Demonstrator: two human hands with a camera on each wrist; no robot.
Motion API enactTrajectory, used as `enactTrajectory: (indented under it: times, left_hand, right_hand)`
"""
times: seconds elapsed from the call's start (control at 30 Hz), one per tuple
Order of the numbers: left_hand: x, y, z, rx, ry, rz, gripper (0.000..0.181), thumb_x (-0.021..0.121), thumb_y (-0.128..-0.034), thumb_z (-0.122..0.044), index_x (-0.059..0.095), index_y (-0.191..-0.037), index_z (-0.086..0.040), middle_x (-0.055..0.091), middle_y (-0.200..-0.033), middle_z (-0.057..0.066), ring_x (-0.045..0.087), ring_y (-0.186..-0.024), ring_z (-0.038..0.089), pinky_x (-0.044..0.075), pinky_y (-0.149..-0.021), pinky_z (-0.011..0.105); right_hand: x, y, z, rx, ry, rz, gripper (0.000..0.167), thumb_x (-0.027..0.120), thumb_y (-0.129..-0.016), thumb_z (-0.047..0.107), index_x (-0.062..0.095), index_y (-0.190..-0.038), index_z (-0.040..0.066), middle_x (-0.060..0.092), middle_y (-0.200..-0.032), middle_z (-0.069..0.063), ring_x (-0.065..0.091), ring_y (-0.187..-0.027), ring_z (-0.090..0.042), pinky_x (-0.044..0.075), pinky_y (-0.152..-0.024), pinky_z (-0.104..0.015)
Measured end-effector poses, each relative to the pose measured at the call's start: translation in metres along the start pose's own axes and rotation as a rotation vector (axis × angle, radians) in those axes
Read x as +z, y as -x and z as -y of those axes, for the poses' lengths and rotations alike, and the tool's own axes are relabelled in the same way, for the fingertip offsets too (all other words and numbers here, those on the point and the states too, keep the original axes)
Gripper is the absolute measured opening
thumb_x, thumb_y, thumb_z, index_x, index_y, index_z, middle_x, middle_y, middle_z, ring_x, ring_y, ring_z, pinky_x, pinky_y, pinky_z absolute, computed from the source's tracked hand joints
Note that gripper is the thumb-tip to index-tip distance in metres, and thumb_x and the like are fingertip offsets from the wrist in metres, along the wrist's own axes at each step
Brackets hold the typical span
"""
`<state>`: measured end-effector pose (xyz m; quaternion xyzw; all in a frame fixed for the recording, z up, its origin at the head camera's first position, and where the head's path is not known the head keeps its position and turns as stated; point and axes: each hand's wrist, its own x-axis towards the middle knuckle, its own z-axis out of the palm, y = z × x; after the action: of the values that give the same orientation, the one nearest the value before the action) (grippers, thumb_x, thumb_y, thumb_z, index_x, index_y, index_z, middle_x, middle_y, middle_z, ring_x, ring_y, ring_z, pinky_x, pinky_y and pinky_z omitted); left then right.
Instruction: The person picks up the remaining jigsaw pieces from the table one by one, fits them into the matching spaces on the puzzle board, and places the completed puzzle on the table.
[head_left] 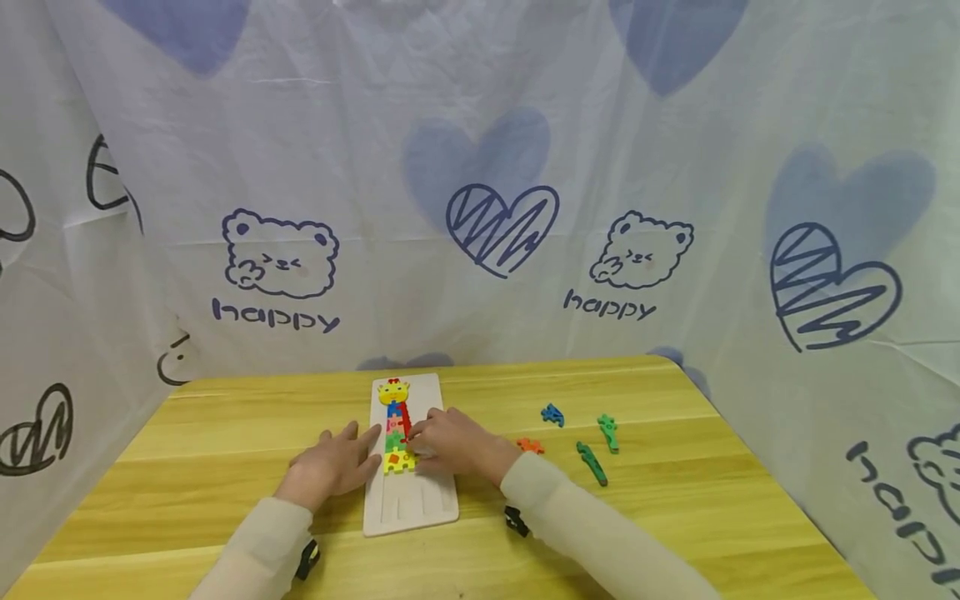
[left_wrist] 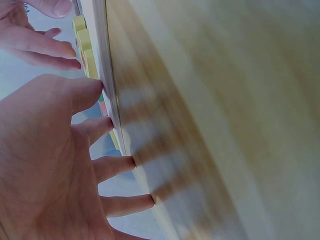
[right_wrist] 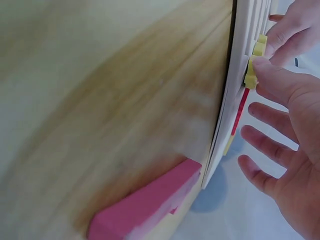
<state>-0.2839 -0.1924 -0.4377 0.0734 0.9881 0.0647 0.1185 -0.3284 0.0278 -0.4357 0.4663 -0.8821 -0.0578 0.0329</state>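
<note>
A giraffe puzzle (head_left: 395, 433) with a yellow head and blue, pink, red, green and yellow pieces lies in a pale board (head_left: 412, 510). My left hand (head_left: 330, 464) is at the board's left side, fingers spread. In the left wrist view, the left fingertips (left_wrist: 125, 162) touch the board's edge. My right hand (head_left: 453, 442) reaches over the board from the right. Its thumb (right_wrist: 267, 67) presses on a yellow puzzle piece (right_wrist: 251, 75) in the right wrist view, while its other fingers stay loosely extended; the index fingertip is partly hidden.
Right of the board lie loose pieces: a blue one (head_left: 552, 414), an orange one (head_left: 530, 446) and two green ones, one light (head_left: 608, 433), one dark (head_left: 592, 463). The wooden table (head_left: 225, 433) ends at a printed white curtain (head_left: 390, 250).
</note>
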Motion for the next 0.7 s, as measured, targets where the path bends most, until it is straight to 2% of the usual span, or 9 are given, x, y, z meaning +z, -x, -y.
enactTrajectory:
  times: [0.23,0.4,0.6,0.7]
  left_hand:
    - [0.002,-0.002,0.001,-0.008,-0.005,0.000,0.062,0.046,-0.1066,-0.047,0.034,-0.162,-0.023,0.031,-0.167,0.024,0.031,-0.145,0.064,0.042,-0.087,0.088]
    - [0.001,-0.001,-0.001,-0.011,-0.004,0.003,0.061,0.046,-0.1064,-0.047,0.035,-0.162,-0.023,0.031,-0.167,0.024,0.032,-0.145,0.063,0.043,-0.089,0.087]
    - [0.000,0.001,-0.001,-0.016,-0.003,0.002,0.061,0.047,-0.1064,-0.047,0.035,-0.162,-0.023,0.031,-0.167,0.024,0.032,-0.145,0.063,0.042,-0.090,0.086]
    - [0.000,0.001,-0.001,-0.010,-0.003,-0.002,0.061,0.047,-0.1063,-0.046,0.036,-0.162,-0.023,0.031,-0.167,0.024,0.031,-0.145,0.063,0.043,-0.090,0.086]
  right_hand:
    - [0.002,-0.001,0.001,0.017,0.014,0.003,0.033,0.067,-0.098,0.045,0.074,-0.128,0.033,0.067,-0.141,0.009,0.059,-0.108,-0.015,0.052,-0.085,-0.030]
    - [-0.003,0.006,-0.003,0.033,-0.026,-0.017,0.032,0.068,-0.099,0.043,0.073,-0.130,0.034,0.066,-0.142,0.007,0.061,-0.117,-0.017,0.054,-0.091,-0.032]
    - [-0.009,0.028,-0.021,0.071,-0.081,-0.090,0.035,0.069,-0.099,0.037,0.071,-0.133,0.031,0.064,-0.146,0.002,0.059,-0.134,-0.021,0.052,-0.109,-0.042]
    - [-0.010,0.045,-0.036,0.065,-0.088,-0.148,0.034,0.071,-0.099,0.033,0.072,-0.132,0.025,0.065,-0.146,-0.003,0.060,-0.134,-0.025,0.051,-0.111,-0.047]
